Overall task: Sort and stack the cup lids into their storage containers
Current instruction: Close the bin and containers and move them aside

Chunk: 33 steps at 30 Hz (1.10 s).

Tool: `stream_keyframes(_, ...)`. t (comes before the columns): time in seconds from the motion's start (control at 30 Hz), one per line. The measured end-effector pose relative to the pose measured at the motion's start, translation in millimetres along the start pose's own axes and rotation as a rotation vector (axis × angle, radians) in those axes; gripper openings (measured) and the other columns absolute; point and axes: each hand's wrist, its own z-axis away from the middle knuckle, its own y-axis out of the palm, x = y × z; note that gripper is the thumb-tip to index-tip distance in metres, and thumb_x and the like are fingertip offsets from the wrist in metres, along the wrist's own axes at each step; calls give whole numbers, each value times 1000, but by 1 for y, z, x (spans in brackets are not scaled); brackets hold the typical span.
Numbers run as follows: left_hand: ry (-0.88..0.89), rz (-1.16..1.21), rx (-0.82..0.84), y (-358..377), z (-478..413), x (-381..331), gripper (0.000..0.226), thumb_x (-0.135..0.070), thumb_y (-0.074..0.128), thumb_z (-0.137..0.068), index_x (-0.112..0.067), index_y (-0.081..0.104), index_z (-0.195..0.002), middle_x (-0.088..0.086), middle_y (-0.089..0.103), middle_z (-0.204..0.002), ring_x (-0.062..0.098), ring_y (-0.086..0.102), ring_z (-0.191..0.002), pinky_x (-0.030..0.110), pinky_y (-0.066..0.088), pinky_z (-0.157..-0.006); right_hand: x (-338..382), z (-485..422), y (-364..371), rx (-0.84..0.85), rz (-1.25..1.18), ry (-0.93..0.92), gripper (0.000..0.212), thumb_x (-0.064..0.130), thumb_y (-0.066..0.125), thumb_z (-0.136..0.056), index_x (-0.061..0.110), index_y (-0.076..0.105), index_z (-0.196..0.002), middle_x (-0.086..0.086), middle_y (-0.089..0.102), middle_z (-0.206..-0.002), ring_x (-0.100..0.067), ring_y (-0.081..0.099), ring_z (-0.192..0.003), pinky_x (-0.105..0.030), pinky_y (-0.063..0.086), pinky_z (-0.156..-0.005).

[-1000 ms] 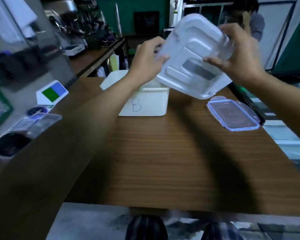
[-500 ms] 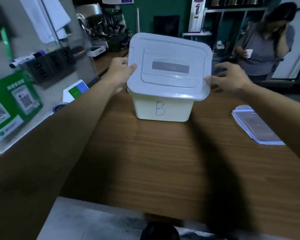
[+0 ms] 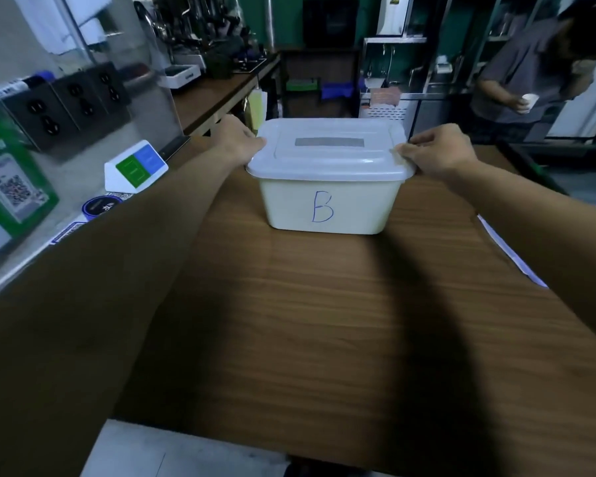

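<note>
Closed container lid (image 3: 329, 154) hides its contents.

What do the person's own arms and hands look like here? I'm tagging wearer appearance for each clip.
Both forearms are bare with no sleeves in view. The left hand and right hand wear no gloves; no watch, ring or bracelet shows. Nothing is marked on them.

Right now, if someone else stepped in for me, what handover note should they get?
Left hand: gripping the left edge of the white plastic bin lid.
Right hand: gripping its right edge.
The lid sits on the cream plastic bin marked B, on the brown wooden table.
A clear flat container lid lies at the table's right edge, mostly hidden by the right arm.
Done: lid placed on bin B.
Left: check it is seated; whether it has snapped shut cannot be told. No cup lids are visible.
</note>
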Motion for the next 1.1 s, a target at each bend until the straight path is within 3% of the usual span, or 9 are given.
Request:
stream_keyframes(0.1,2,40,-6,5,-2,5,21,-27,69,-97,-13,63,-82,7,60,-87,12,53,-67,29,48,-97,0,-4,2,-19,38,-6,34,35,77,-96,7,78,-116,-14,74,-119,-26,72,-105,-33,59,-93)
stream_keyframes(0.27,9,-19,51,7,2,-4,29,-28,71,-94,-9,61,-75,10,53,-72,20,50,-64,33,43,-64,3,-6,5,28,107,-10,34,33,65,-104,5,78,-117,-15,72,-128,-27,66,-118,-28,49,-98)
stream_keyframes(0.37,6,-55,54,3,3,-11,27,-27,74,-93,-4,72,-78,13,60,-69,31,68,-88,47,51,-77,6,-9,3,51,106,13,35,35,65,-104,7,77,-121,-15,72,-129,-27,67,-111,-35,52,-105)
stream_keyframes(0.43,-3,-58,60,2,1,-13,33,-27,76,-91,2,71,-76,16,59,-69,34,67,-104,44,49,-67,8,-11,1,69,79,51,33,35,69,-102,8,77,-119,-16,73,-122,-27,71,-94,-41,62,-95)
stream_keyframes(0.5,-23,-60,46,1,-1,-11,36,-28,79,-88,-6,63,-65,7,52,-62,25,67,-83,31,39,-53,9,-11,0,77,31,90,29,32,75,-99,7,78,-113,-15,71,-120,-26,74,-82,-40,68,-71)
stream_keyframes(0.6,-56,-66,40,-4,-6,-5,36,-35,85,-80,-2,73,-85,7,66,-80,20,63,-77,33,46,-63,11,-8,-4,88,34,144,30,32,82,-93,6,76,-106,-16,69,-121,-29,76,-80,-39,65,-52)
stream_keyframes(0.73,-105,-42,71,-12,-8,0,57,-45,89,-75,1,76,-106,11,69,-100,22,61,-89,38,49,-75,13,-5,-11,146,49,235,42,39,85,-89,5,72,-108,-18,73,-109,-32,75,-75,-39,64,-63)
stream_keyframes(0.93,-141,-29,12,-7,-4,-3,58,-48,90,-75,1,73,-101,10,68,-102,21,61,-91,34,46,-73,10,-2,-7,139,-39,254,36,36,81,-94,12,71,-119,-12,73,-115,-30,77,-87,-43,65,-70)
stream_keyframes(1.1,-236,80,5,-2,1,-1,82,-57,90,-68,-4,68,-128,10,64,-135,27,60,-125,35,52,-90,14,1,-4,155,-223,372,41,28,84,-91,-1,68,-116,-15,76,-100,-27,75,-73,-40,65,-54)
